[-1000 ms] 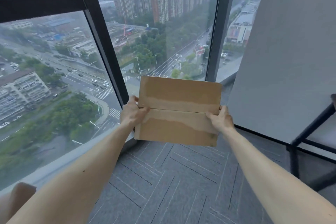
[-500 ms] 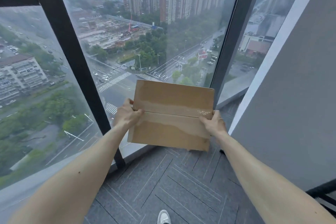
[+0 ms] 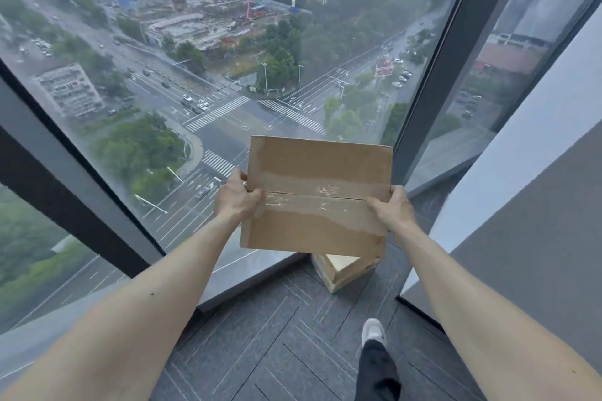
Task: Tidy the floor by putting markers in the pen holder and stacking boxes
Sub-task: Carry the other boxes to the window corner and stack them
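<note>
A flat brown cardboard box point(image 3: 317, 195) with a taped seam across its top is held out in front of me at arm's length. My left hand point(image 3: 235, 198) grips its left edge and my right hand point(image 3: 391, 207) grips its right edge. Below it, in the floor corner by the window, sits a smaller cardboard box point(image 3: 342, 272), its upper part hidden behind the held box. No markers or pen holder are in view.
Floor-to-ceiling glass point(image 3: 228, 75) with a dark frame post point(image 3: 433, 107) closes off the front and left. A grey wall point(image 3: 537, 205) stands to the right. My foot in a white shoe point(image 3: 374, 332) is on the grey carpet point(image 3: 277, 335).
The view has tilted down and moved closer to the window corner. The box on the floor has come into sight under the held box. Both hands keep their grip.
</note>
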Action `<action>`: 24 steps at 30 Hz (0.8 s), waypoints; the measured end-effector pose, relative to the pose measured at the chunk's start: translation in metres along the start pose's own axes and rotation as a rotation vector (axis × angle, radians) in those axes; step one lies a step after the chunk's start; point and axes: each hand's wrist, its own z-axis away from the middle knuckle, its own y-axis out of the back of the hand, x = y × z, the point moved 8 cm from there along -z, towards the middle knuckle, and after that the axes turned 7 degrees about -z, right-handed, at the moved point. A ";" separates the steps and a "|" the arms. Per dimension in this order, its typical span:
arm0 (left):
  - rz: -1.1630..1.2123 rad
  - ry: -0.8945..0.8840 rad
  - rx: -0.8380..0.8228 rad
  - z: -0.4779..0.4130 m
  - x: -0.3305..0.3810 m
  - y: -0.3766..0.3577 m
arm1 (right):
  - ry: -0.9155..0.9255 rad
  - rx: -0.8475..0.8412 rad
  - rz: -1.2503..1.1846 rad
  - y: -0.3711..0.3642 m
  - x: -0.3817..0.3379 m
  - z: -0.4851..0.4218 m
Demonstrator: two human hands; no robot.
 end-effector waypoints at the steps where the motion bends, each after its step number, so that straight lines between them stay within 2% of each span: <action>1: 0.018 0.024 -0.002 -0.013 0.004 -0.013 | 0.001 -0.026 0.006 -0.001 0.001 -0.024; 10: 0.045 0.277 0.028 -0.098 0.050 -0.140 | -0.020 -0.257 0.053 -0.002 0.029 -0.232; 17: -0.016 0.416 -0.027 -0.117 0.068 -0.223 | -0.072 -0.396 0.101 -0.006 0.067 -0.325; 24: 0.071 0.516 -0.127 -0.139 0.048 -0.316 | -0.143 -0.442 0.212 -0.028 0.133 -0.395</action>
